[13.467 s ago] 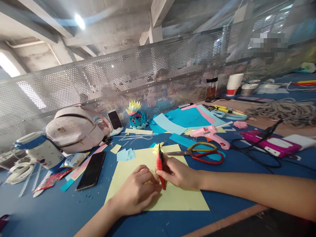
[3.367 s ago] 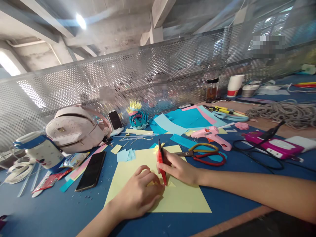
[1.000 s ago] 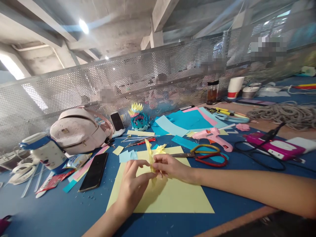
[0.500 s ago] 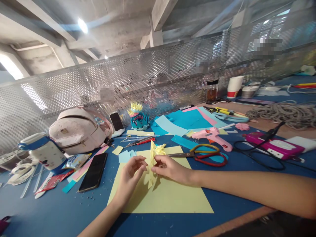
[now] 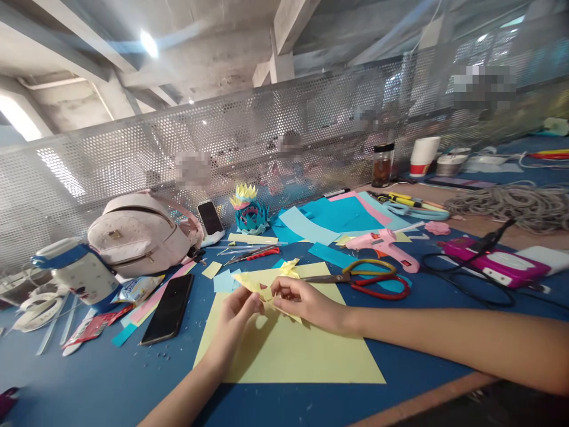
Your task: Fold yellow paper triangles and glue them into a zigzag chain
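A folded strip of yellow paper (image 5: 243, 280) is pinched between my two hands. My left hand (image 5: 242, 305) grips it from the left with thumb and fingertips, and my right hand (image 5: 302, 301) from the right; my fingers hide its middle. Behind my right fingers a crumpled-looking yellow paper piece (image 5: 290, 268) shows; I cannot tell whether it joins the strip. Both hands are above a large yellow paper sheet (image 5: 306, 356) on the blue table. Scissors with red and yellow handles (image 5: 377, 279) lie just beyond my right hand, blades across the sheet's far edge.
A pink glue gun (image 5: 384, 246) and a magenta power strip (image 5: 495, 261) with black cable lie right. Blue paper sheets (image 5: 333, 214) and a spiky paper model (image 5: 251, 213) are behind. A black phone (image 5: 169, 308), a bottle (image 5: 82, 273) and a pink backpack (image 5: 137, 234) stand or lie left.
The yellow strip has turned from upright to slanting, its top end tipping left. My left fingers have closed onto it, while my right hand stays nearly in place.
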`<state>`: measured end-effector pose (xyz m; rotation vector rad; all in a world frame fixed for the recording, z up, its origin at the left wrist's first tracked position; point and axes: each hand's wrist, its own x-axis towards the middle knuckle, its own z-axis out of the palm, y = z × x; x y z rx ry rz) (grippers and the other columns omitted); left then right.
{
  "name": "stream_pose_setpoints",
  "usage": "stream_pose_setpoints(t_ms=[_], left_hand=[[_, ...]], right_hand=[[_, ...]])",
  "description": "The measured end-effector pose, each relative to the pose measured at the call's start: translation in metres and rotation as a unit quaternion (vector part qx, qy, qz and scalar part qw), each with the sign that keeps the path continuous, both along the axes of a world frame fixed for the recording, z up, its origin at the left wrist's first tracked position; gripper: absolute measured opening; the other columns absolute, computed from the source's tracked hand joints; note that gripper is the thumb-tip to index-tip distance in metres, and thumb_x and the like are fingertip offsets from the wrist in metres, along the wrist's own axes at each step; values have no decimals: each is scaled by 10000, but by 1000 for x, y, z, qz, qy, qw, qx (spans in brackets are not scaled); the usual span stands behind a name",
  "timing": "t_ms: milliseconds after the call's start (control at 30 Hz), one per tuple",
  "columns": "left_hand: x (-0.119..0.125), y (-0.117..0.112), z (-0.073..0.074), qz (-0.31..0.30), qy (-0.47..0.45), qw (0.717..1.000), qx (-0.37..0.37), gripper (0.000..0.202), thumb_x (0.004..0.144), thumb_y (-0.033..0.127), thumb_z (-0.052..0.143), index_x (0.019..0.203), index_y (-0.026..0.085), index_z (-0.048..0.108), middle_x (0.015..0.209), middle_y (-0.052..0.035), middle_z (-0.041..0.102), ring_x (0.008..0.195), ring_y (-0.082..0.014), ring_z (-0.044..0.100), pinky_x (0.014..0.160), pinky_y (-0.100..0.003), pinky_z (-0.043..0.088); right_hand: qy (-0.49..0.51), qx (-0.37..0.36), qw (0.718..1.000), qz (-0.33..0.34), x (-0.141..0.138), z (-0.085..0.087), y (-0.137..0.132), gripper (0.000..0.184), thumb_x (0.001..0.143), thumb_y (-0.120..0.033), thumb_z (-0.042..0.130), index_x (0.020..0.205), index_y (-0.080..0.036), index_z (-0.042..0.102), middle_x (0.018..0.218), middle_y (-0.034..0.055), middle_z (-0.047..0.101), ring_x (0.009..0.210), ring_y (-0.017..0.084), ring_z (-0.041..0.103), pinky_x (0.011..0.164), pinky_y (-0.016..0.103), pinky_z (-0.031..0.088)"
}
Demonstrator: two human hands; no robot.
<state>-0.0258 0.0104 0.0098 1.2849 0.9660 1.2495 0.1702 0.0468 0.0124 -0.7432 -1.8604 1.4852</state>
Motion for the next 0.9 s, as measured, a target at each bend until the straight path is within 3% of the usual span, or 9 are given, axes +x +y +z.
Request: stream_pose_setpoints(t_ms=[133, 233, 333, 433, 533, 700, 800, 900], left_hand=[[-3, 3, -4, 22, -129, 989, -73, 380, 814, 472, 786, 989, 136, 760, 737, -16, 678, 730, -132, 639, 750, -218, 522], [-5, 5, -6, 26, -163, 983, -83, 348, 798, 455, 808, 939, 138, 775, 855, -47, 741, 796, -135, 676, 831, -227, 540], [-6, 7, -6, 39, -190, 976, -95, 340, 778, 449, 829, 919, 146, 769, 964, -56, 771, 834, -130, 708, 893, -242, 553], [-7, 8, -6, 48, -245, 962, -112, 304, 746, 402, 865, 833, 143, 733, 818, -17, 758, 770, -117, 718, 904, -259, 572], [-7, 10, -7, 50, -285, 949, -127, 306, 719, 347, 890, 708, 153, 654, 668, 28, 693, 714, -115, 714, 903, -278, 588], [-8, 14, -8, 55, -302, 942, -132, 394, 664, 413, 918, 688, 176, 605, 629, 48, 654, 670, -118, 709, 854, -275, 608], [-8, 15, -8, 56, -306, 942, -129, 431, 667, 474, 906, 677, 176, 595, 622, 44, 649, 670, -124, 713, 852, -284, 612], [-7, 14, -7, 53, -302, 943, -128, 417, 696, 434, 900, 655, 166, 583, 622, 33, 651, 695, -130, 719, 883, -293, 604]], right_hand=[[-4, -1, 1000, -16, 0, -2, 2, 374, 848, -518, 700, 997, -202, 567, 814, -21, 500, 712, 122, 486, 615, 225, 424], [-5, 6, 1000, -29, 0, -4, 4, 403, 798, -526, 746, 980, -205, 585, 916, 0, 528, 774, 136, 497, 634, 226, 462], [-22, 5, 999, -50, 0, -6, 5, 438, 764, -552, 774, 948, -198, 592, 834, -19, 500, 683, 113, 443, 575, 217, 432], [-11, -34, 998, -48, -1, -8, 5, 491, 777, -586, 759, 1016, -193, 586, 754, -30, 528, 628, 106, 468, 552, 219, 414], [19, -48, 998, -25, -1, -8, 5, 487, 819, -600, 720, 1029, -178, 599, 804, 9, 622, 647, 113, 538, 554, 221, 419], [50, -28, 998, -5, 0, -8, 7, 467, 907, -613, 611, 867, -148, 617, 759, 17, 637, 580, 84, 524, 518, 199, 413], [48, -32, 998, 11, 0, -11, 8, 459, 953, -595, 554, 929, -141, 621, 689, 21, 674, 524, 86, 541, 492, 191, 408], [45, -49, 998, 21, 0, -12, 8, 458, 972, -582, 527, 985, -134, 620, 651, 30, 697, 487, 97, 567, 461, 191, 399]])
